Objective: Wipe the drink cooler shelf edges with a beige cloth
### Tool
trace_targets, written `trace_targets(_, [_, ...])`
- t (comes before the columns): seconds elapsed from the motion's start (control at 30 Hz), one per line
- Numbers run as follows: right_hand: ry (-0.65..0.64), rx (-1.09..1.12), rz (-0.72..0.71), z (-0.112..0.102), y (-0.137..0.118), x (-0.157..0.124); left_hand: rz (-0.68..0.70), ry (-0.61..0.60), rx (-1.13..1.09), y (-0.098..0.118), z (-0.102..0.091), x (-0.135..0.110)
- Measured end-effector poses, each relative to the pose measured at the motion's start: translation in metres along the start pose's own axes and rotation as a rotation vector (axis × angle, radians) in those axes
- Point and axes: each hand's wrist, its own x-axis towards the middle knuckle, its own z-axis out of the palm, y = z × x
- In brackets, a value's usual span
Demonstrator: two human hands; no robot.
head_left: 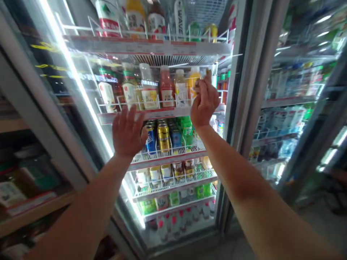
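Note:
My left hand [128,131] is raised with its fingers spread, holding nothing. It is in front of a shelf edge [159,113] in an upright drinks fridge, left of a blue can [150,141] and a gold can [163,137]. Higher up and to the right, my right hand [204,101] has its fingers curled together. A small brownish bit [208,74] shows above them, too blurred to name. Behind that hand stands an orange juice bottle [193,77], partly covered. A red drink bottle [166,86] and a pale yellow bottle [180,88] stand to its left.
Wire shelves above and below hold more bottles and cans, with clear bottles [175,225] at the bottom. A metal door frame [251,72] runs down the right, beside another drinks fridge [290,101]. A bright light strip [78,81] lines the left side; a shelf [35,207] with bottles stands further left.

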Motion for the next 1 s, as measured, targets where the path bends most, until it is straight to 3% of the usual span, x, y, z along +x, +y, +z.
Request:
trace_targets(0.03, [-0.008, -0.002, -0.088, -0.002, 0.000, -0.001, 0.006, -0.008, 0.004, 0.005, 0.001, -0.007])
trace_targets(0.13, [-0.196, 0.034, -0.658, -0.009, -0.003, -0.008, -0.035, 0.001, -0.009, 0.009, 0.003, -0.013])
trace_targets(0.2, [-0.268, 0.045, -0.809, -0.013, -0.004, -0.011, -0.032, 0.016, -0.024, 0.008, 0.003, -0.011])
trace_targets(0.23, [-0.261, 0.038, -0.747, -0.013, -0.004, -0.013, -0.020, 0.028, -0.024, 0.007, 0.003, -0.010])
trace_targets(0.33, [-0.081, -0.010, -0.256, -0.011, -0.004, -0.018, 0.004, 0.065, 0.001, 0.005, 0.003, -0.008])
trace_targets(0.4, [-0.015, -0.012, -0.097, -0.011, -0.003, -0.024, 0.007, 0.068, 0.010, 0.006, 0.003, -0.009])
trace_targets(0.43, [-0.058, -0.001, -0.139, -0.012, -0.003, -0.028, 0.004, 0.065, 0.011, 0.006, 0.003, -0.009])
trace_targets(0.57, [-0.393, 0.045, -0.537, -0.021, -0.002, -0.042, -0.002, 0.065, 0.007, 0.007, 0.002, -0.009])
trace_targets(0.63, [-0.356, 0.025, -0.463, -0.021, -0.003, -0.044, -0.006, 0.068, 0.014, 0.007, 0.002, -0.009])
trace_targets(0.73, [-0.115, -0.024, -0.138, -0.018, -0.004, -0.046, -0.017, 0.060, 0.016, 0.007, 0.002, -0.009])
trace_targets(0.8, [-0.066, -0.025, -0.107, -0.017, -0.004, -0.048, -0.030, 0.054, 0.006, 0.007, 0.003, -0.010])
trace_targets(0.93, [-0.293, 0.034, -0.565, -0.024, -0.001, -0.053, -0.043, 0.052, -0.011, 0.008, 0.004, -0.010])
trace_targets(1.0, [-0.336, 0.035, -0.636, -0.027, -0.002, -0.056, -0.039, 0.056, -0.006, 0.008, 0.004, -0.011])
